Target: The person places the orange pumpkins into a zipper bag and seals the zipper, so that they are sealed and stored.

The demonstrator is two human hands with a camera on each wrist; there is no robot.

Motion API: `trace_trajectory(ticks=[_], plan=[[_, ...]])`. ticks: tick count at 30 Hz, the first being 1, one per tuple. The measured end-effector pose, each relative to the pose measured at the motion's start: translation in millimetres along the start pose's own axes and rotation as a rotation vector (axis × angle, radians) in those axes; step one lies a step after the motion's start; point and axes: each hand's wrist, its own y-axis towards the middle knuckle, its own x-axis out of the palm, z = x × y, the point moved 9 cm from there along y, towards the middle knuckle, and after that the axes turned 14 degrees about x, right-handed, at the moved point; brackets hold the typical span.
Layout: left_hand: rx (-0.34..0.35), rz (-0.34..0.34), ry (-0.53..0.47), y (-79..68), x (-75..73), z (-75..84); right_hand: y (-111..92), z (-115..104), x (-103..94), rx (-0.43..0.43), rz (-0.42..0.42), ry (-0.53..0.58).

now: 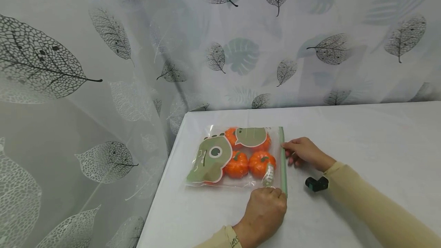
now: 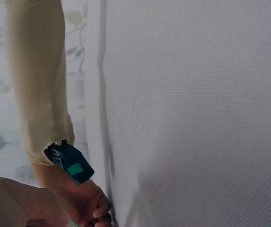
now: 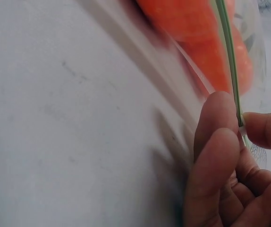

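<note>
A clear zip bag (image 1: 275, 181) printed with green dinosaurs lies on the table, with several small orange pumpkins (image 1: 236, 164) inside. Its green zip strip (image 1: 284, 163) runs along the right edge. At the strip's near end, my left hand (image 1: 264, 211) grips the bag's corner with curled fingers. My right hand (image 1: 304, 151) pinches the strip toward its far end. In the right wrist view, thumb and finger close on a small pale slider (image 3: 242, 130) on the green strip (image 3: 229, 47), with orange pumpkins (image 3: 187, 23) behind the film.
The white-covered table (image 1: 372, 144) meets a leaf-patterned curtain (image 1: 241, 79) at the back and left. A small dark wrist camera (image 1: 317, 184) sticks out from the right sleeve (image 1: 365, 198), just above the table.
</note>
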Motion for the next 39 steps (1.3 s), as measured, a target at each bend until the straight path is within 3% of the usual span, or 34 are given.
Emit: trace_trajectory(ticks=[15,39], plan=[[0.023,0.003,0.007,-3.3,-1.2,1.7,4.2,-15.6,-10.6,-0.005,0.017,-0.035],[0.035,0.039,0.054,-4.4,-1.7,2.9,25.7,-17.7,-30.2,0.051,0.038,-0.042]])
